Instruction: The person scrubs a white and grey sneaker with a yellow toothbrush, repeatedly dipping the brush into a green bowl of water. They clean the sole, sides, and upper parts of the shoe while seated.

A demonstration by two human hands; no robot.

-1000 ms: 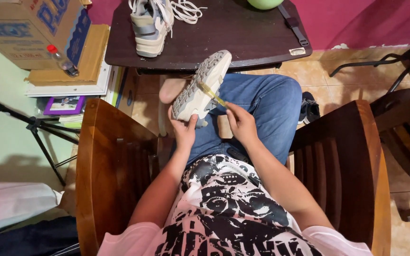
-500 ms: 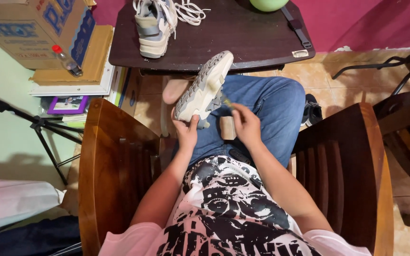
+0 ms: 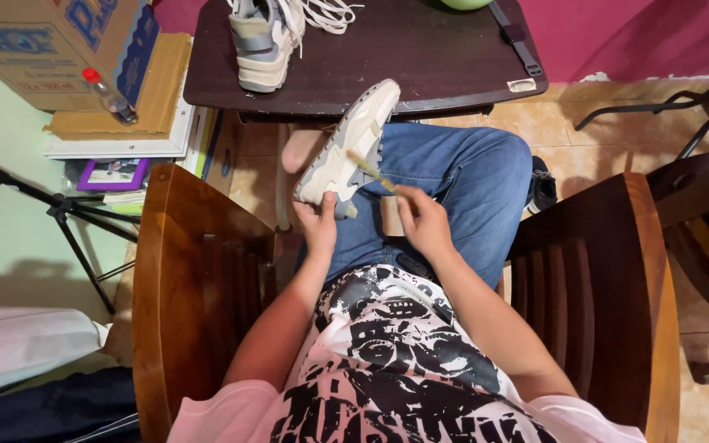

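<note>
Seated person brushing the sole of a pale sneaker held over the lap.

The wooden chair frames the person; the dark bench lies at 12 o'clock and carries a second sneaker with loose laces. A cardboard box stands at 10 o'clock; its contents are not visible, and a small red-capped bottle leans against it. The sneaker in work sits above the jeans, sole up, toe toward 1 o'clock. The left hand is closed around its heel end. The right hand is closed narrowly on a thin brush whose tip touches the sole. The shoe is judged light, with a stiff sole and a soft upper; the heel or midsole offers the firmest hold.
</note>
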